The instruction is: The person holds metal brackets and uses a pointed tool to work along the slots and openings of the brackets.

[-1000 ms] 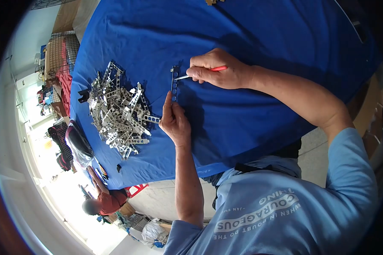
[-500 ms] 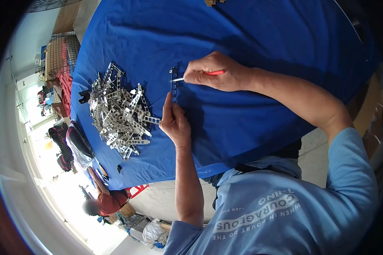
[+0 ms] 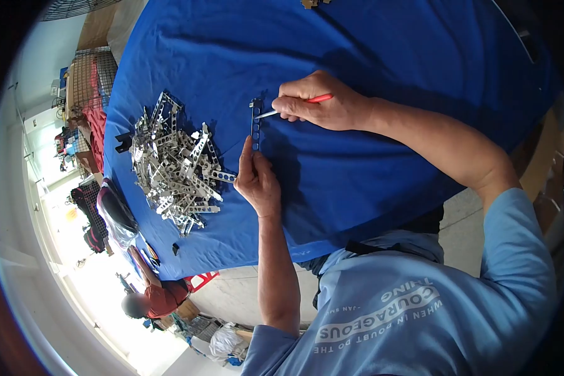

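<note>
My right hand (image 3: 313, 101) is closed round a red-handled tool (image 3: 320, 98) with a thin pale tip. That tip meets the side of a narrow metal strip with holes (image 3: 256, 125), which lies on the blue cloth with a small block at its far end. My left hand (image 3: 257, 182) has its index finger stretched onto the strip's near end, and its other fingers are folded. To the left, a heap of perforated metal pieces (image 3: 175, 166) spreads over the cloth, one piece reaching close to my left hand.
A small black piece (image 3: 175, 249) lies near the edge of the blue cloth (image 3: 370, 182). Brown pieces (image 3: 315, 3) are at the far edge. Another person in a red top (image 3: 164, 298) is at the lower left, one arm on the table beside a plastic-wrapped bundle (image 3: 118, 213).
The tool in my right hand has shifted slightly, away from the strip and back, and my right fingers have loosened from a tighter curl. My left hand has stayed nearly still.
</note>
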A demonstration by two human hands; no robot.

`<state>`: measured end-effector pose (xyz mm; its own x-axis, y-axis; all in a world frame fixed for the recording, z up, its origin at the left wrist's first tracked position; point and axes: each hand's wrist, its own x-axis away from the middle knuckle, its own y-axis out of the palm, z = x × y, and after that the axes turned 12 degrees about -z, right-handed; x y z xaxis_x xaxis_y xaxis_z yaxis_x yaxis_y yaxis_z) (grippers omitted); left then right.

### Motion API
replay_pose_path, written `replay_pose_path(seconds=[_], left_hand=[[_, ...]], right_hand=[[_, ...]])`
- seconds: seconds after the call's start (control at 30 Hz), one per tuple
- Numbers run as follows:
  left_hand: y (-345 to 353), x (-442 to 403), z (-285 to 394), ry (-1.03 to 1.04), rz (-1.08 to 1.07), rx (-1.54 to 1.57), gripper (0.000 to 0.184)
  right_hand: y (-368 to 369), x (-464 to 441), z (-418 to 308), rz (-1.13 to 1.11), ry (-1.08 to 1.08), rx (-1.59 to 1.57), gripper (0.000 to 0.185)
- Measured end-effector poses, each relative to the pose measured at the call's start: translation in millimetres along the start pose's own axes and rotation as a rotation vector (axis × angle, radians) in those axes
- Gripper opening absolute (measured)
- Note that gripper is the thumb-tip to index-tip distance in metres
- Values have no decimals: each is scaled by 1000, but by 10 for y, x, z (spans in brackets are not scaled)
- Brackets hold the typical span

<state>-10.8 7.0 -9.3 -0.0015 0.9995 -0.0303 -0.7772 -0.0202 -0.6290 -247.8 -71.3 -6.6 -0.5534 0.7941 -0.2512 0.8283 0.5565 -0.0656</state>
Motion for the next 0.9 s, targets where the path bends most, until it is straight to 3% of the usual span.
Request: replay_pose_path(seconds=[0.17, 0.37, 0.67, 0.77, 0.9], left_hand=[[-5, -3, 10, 24, -6, -18, 37], [0, 1, -13, 5, -3, 1, 36], [-5, 7, 43, -18, -8, 10, 36], [-11, 7, 32, -10, -15, 16, 36], [-3, 4, 32, -5, -8, 4, 36]], right_hand=[[13, 10, 16, -139, -54, 142, 34], [3, -5, 27, -15, -55, 63, 34], [4, 17, 1, -51, -29, 59, 32], [44, 14, -8, -77, -122, 85, 31], [11, 12, 25, -54, -25, 150, 31]])
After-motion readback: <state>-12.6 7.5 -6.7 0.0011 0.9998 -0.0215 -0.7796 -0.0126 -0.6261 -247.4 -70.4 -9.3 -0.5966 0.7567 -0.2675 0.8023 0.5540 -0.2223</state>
